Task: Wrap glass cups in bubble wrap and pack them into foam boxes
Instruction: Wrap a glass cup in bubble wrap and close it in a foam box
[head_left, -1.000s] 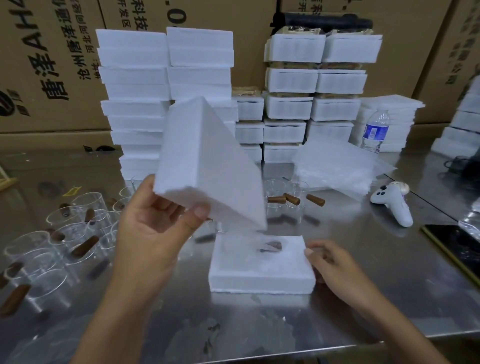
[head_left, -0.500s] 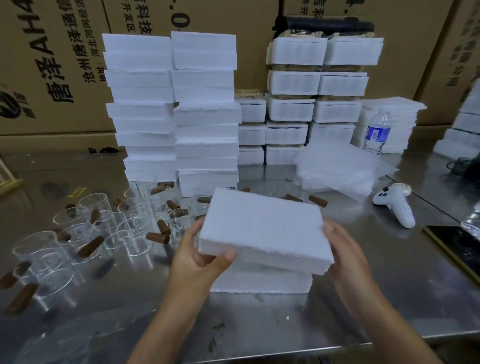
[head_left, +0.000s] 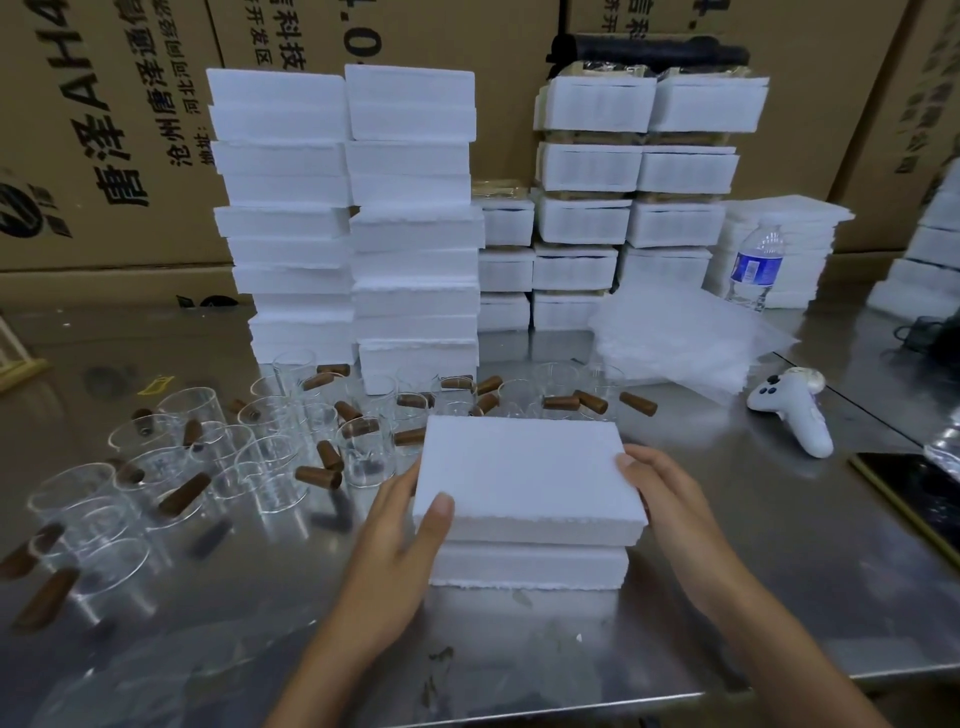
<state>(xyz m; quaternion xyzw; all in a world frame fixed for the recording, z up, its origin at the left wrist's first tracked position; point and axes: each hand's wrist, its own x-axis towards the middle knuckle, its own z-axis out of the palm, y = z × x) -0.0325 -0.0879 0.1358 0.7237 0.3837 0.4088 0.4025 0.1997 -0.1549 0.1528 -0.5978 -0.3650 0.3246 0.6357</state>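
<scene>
Gripping the foam lid (head_left: 524, 467) by its edges with left hand (head_left: 400, 525) and right hand (head_left: 670, 499) over the box (head_left: 530, 564) mid-table, we judge this one nearly closed, while many glass cups (head_left: 260, 457) sit unwrapped at left.

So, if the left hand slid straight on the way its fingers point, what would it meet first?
Probably the glass cups just beyond the foam lid, whose left edge the left hand grips; depth is unclear.

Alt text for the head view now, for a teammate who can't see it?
The left hand and right hand grip a foam lid over its base on a steel table. Glass cups crowd the left; foam stacks stand behind.
</scene>
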